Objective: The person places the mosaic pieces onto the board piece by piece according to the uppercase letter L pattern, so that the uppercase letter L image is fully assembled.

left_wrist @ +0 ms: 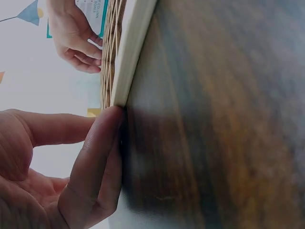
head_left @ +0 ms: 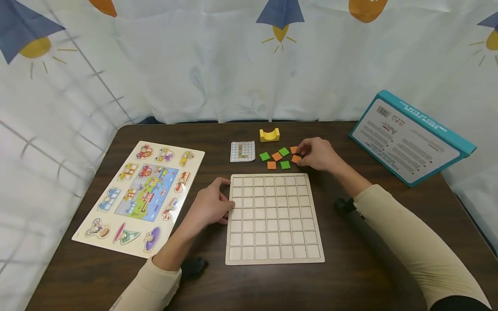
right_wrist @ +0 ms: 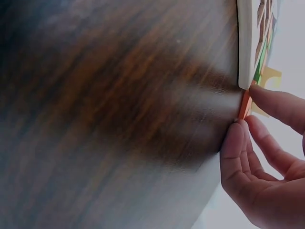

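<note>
A pale wooden board (head_left: pixel 274 220) with a grid of square recesses lies flat on the table. My left hand (head_left: pixel 212 203) touches its left edge with thumb and fingers; in the left wrist view fingertips rest against the board's side (left_wrist: pixel 131 57). Beyond the board's far edge, several green tiles (head_left: pixel 285 165) and orange tiles (head_left: pixel 271 165) lie loosely together. My right hand (head_left: pixel 317 153) is at the right end of this group. Its thumb and fingers are spread beside two orange tiles (head_left: pixel 296 159), and the right wrist view shows an orange edge (right_wrist: pixel 245 104) between them.
A small pattern card (head_left: pixel 243 151) and a yellow notched block (head_left: pixel 269 135) stand behind the board. To the left lies a vehicle puzzle board (head_left: pixel 145 194). A teal box (head_left: pixel 412 136) stands at the right rear, before a patterned curtain (head_left: pixel 233 65).
</note>
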### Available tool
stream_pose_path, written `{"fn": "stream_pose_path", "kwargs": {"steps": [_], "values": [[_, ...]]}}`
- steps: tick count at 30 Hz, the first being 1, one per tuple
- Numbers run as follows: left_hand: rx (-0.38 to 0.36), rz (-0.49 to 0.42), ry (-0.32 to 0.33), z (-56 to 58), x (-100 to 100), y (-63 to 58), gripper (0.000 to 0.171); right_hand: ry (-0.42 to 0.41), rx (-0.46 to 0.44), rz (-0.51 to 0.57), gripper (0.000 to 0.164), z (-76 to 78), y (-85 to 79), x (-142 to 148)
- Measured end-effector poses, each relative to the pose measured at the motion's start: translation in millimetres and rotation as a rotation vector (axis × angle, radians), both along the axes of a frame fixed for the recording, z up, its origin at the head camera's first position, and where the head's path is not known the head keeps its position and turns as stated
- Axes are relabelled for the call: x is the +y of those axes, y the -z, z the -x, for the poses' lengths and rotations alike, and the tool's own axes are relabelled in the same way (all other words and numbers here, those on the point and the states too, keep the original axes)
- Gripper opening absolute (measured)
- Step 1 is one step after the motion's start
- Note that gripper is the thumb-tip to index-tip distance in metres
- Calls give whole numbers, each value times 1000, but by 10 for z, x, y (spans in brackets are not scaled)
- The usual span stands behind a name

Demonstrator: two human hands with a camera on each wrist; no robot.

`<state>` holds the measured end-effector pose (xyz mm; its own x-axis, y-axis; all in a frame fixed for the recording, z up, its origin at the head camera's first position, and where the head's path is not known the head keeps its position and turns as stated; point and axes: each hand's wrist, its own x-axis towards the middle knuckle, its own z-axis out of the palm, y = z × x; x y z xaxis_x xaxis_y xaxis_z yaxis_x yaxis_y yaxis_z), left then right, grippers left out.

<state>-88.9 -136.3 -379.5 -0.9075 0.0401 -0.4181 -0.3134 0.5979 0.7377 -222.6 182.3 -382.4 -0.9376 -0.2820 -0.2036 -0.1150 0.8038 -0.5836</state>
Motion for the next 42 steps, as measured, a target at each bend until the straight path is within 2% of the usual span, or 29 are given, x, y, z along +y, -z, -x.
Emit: {"fn": "stream_pose_path", "kwargs": {"steps": [11, 28, 38, 42], "values": [[15, 20, -7, 31, -4, 19, 58, -8, 42, 3, 29, -24, 15, -42], [-3, -44, -39, 32, 0, 18, 60, 0, 34, -12, 25, -61, -26, -55], [21, -44, -44, 34, -4, 26, 61, -5, 35, 0, 22, -125, -118, -28], [25, -46, -32, 30, -7, 27, 66, -9, 30, 10, 23, -161, -154, -28]]}}
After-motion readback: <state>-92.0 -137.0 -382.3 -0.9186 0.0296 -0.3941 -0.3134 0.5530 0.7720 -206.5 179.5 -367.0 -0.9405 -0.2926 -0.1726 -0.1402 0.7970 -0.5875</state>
